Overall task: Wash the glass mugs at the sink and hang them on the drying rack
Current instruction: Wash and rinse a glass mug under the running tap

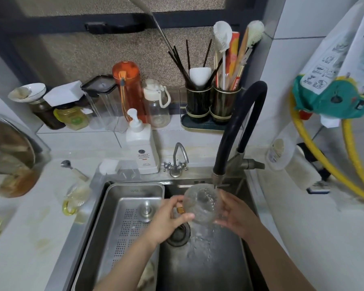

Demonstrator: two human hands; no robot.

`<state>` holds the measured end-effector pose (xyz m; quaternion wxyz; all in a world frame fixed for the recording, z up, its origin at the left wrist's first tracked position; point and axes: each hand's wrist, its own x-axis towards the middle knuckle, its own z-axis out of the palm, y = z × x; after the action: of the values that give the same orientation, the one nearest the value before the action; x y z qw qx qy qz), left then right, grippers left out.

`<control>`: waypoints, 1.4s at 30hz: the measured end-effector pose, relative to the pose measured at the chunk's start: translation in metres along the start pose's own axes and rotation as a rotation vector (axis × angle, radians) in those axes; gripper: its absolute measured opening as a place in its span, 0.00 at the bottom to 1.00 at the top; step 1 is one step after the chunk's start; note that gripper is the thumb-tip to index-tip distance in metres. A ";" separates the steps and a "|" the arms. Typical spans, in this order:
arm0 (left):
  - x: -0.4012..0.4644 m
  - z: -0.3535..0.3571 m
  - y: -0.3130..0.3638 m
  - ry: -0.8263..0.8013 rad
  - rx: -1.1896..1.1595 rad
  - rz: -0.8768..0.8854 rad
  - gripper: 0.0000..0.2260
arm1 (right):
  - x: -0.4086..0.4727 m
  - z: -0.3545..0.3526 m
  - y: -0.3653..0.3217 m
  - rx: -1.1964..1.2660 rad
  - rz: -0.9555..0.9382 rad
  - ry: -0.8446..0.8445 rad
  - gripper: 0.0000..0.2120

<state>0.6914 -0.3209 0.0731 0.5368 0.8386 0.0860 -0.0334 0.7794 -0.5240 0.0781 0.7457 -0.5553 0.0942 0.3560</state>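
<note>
Glass mug [201, 203], water pouring through, gripped by both hands over sink [208, 267].

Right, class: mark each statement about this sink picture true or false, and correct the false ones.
1. Both hands hold the glass mug under the black faucet. True.
2. The left hand pinches the mug's amber handle. True.
3. The soap dispenser stands right of the faucet. False: it stands to its left.
4. The perforated steel tray sits on the counter. False: it sits in the sink.
5. The right hand hangs idle. False: it cups the mug.
</note>
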 end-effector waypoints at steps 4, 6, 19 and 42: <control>0.006 0.014 0.012 0.066 -0.340 -0.069 0.22 | 0.000 -0.001 -0.002 -0.005 -0.051 -0.006 0.09; 0.011 0.021 0.020 0.094 -0.414 -0.092 0.19 | -0.004 -0.003 -0.005 -0.023 -0.089 -0.001 0.10; 0.030 0.059 0.054 0.143 -0.537 -0.213 0.10 | 0.017 -0.074 -0.050 -0.809 -0.471 0.393 0.20; -0.027 0.053 0.034 0.251 -0.548 -0.355 0.28 | -0.070 0.021 0.033 -0.146 -0.126 0.166 0.14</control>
<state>0.6729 -0.3856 0.0852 0.7131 0.6329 0.3016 0.0014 0.7023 -0.5304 0.0983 0.7138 -0.6405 0.0942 0.2671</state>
